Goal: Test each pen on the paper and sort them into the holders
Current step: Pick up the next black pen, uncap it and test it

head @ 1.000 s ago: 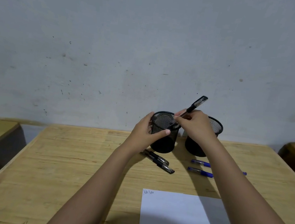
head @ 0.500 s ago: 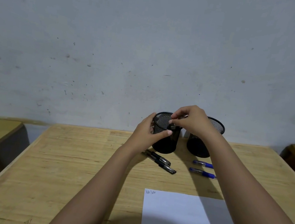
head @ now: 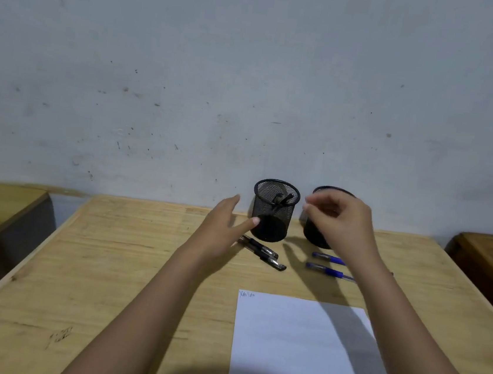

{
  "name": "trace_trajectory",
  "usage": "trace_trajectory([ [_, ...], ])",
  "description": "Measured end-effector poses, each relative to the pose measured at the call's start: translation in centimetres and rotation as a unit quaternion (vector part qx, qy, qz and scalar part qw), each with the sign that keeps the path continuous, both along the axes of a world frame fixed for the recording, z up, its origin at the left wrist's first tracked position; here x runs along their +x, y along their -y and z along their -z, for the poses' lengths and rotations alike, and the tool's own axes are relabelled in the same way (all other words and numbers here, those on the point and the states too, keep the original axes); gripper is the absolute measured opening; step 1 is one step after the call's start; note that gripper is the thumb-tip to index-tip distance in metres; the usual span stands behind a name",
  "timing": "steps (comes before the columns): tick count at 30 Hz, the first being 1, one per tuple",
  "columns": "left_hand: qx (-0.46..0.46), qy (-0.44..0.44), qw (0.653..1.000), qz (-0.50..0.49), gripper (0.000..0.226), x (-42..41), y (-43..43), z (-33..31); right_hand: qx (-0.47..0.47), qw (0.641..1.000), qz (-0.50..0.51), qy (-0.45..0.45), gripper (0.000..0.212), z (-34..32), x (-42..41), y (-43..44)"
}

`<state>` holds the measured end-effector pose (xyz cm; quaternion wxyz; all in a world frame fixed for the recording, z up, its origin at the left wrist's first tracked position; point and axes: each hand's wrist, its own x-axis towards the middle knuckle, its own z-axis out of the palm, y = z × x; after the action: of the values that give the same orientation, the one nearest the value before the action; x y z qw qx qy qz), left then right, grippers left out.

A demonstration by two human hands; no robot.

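Head view: paper (head: 297, 346) corner reads roughly "Yuta Yuta" in small handwriting.

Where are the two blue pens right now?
In the head view, the two blue pens lie flat on the wooden table, just in front of the right mesh holder and beyond the paper, partly hidden under the right hand.

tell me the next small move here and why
Probably reach the left hand down to the nearest black pen and bring it to the paper for a test. Both hands look empty, two pens already stand in the left holder, and two black and two blue pens lie untested on the desk.
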<state>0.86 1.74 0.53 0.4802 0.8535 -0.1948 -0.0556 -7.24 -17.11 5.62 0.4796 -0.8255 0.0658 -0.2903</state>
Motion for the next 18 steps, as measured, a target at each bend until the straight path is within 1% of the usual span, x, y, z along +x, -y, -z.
trace_trajectory([
  [1,0.022,0.005,1.000,-0.009,0.066,-0.9,-1.0,0.6,-0.002,1.000,-0.008,-0.012,0.012,1.2,-0.6,-0.6],
  [3,0.085,0.032,0.996,-0.020,0.048,-2.3,-2.7,2.1,-0.031,0.997,-0.031,-0.064,0.014,3.5,-1.1,-2.1],
  [4,0.122,0.040,0.991,-0.022,0.048,-2.9,-3.4,3.0,-0.057,0.993,-0.045,-0.091,0.012,4.6,-1.0,-2.8],
  [6,0.197,0.053,0.979,-0.018,0.062,-3.9,-4.6,4.1,-0.119,0.983,-0.065,-0.125,0.010,6.0,-0.4,-4.1],
  [8,0.247,0.052,0.967,-0.016,0.071,-4.8,-5.5,4.6,-0.179,0.972,-0.068,-0.137,0.016,6.9,0.4,-5.0],
  [10,0.278,0.063,0.958,-0.014,0.073,-5.5,-6.1,5.0,-0.223,0.960,-0.062,-0.155,0.020,7.2,1.2,-5.7],
  [14,0.308,0.083,0.948,-0.025,0.071,-6.2,-6.5,5.6,-0.296,0.933,-0.050,-0.197,0.017,7.4,2.3,-6.5],
  [16,0.313,0.088,0.945,-0.030,0.070,-6.2,-6.5,5.8,-0.302,0.927,-0.051,-0.219,0.016,7.2,2.9,-6.5],
  [18,0.313,0.094,0.945,-0.033,0.070,-6.2,-6.5,5.9,-0.284,0.926,-0.060,-0.243,0.014,7.0,3.2,-6.5],
])
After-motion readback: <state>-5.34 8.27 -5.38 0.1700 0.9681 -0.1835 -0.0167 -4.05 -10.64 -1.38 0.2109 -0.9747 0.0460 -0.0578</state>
